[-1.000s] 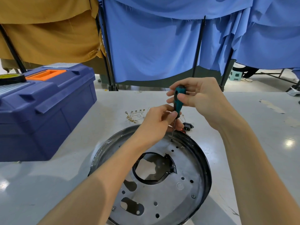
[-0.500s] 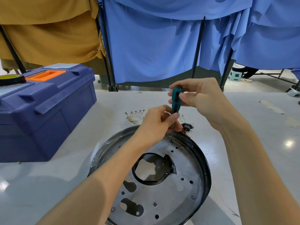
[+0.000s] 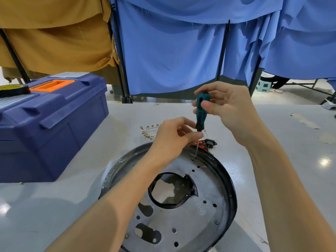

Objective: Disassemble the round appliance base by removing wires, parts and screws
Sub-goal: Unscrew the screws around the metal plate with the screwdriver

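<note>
Base (image 3: pixel 205 206) lies flat: grey perforated plate, black rim, central cutout.

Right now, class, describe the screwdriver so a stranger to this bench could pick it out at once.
Find the round appliance base, a black-rimmed grey disc on the table beside the blue toolbox. At its far edge the screwdriver stands upright, right hand on its handle, left hand pinching its shaft. Nothing else nearby has a teal-and-black handle.
</note>
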